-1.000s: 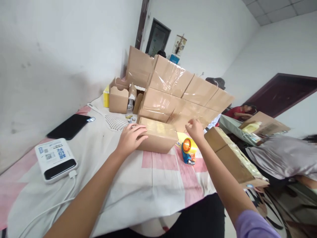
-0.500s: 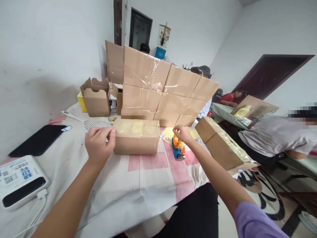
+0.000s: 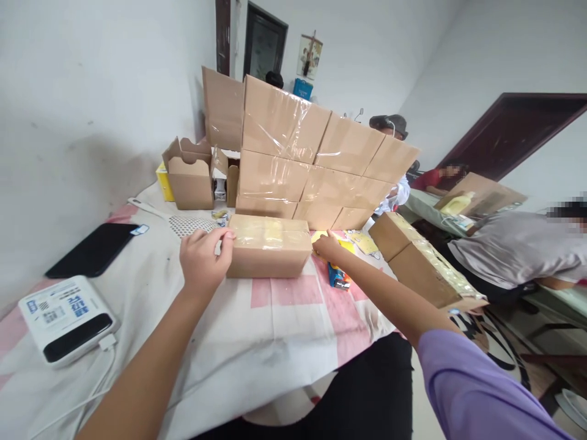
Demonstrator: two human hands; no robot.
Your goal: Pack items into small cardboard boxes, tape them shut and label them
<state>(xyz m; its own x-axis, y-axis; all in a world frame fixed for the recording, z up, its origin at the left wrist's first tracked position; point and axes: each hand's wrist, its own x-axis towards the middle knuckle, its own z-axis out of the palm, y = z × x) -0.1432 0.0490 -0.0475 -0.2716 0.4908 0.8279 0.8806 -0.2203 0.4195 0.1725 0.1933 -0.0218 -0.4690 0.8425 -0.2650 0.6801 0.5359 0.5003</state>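
Observation:
My left hand (image 3: 206, 255) is closed at the near-left top corner of a small closed cardboard box (image 3: 268, 263), thumb and fingers pinching its edge. Clear tape runs across the box's top. Just beyond the box's right end is my right hand (image 3: 327, 246), fingers curled together; whatever they hold, if anything, I cannot make out. Partly hidden below that hand and wrist stands a blue and orange tape dispenser (image 3: 338, 278) on the cloth.
A wall of taped cardboard (image 3: 279, 174) stands behind the box. To the right lies a long taped box (image 3: 419, 272). A phone (image 3: 94, 249), a power bank (image 3: 68, 318), a white fly swatter (image 3: 188, 225) and an open carton (image 3: 190, 183) are at left. Other people sit at right.
My right hand has shifted left from above the tape dispenser toward the box's right end. My left hand stays at the box's left corner. The view has swung slightly left.

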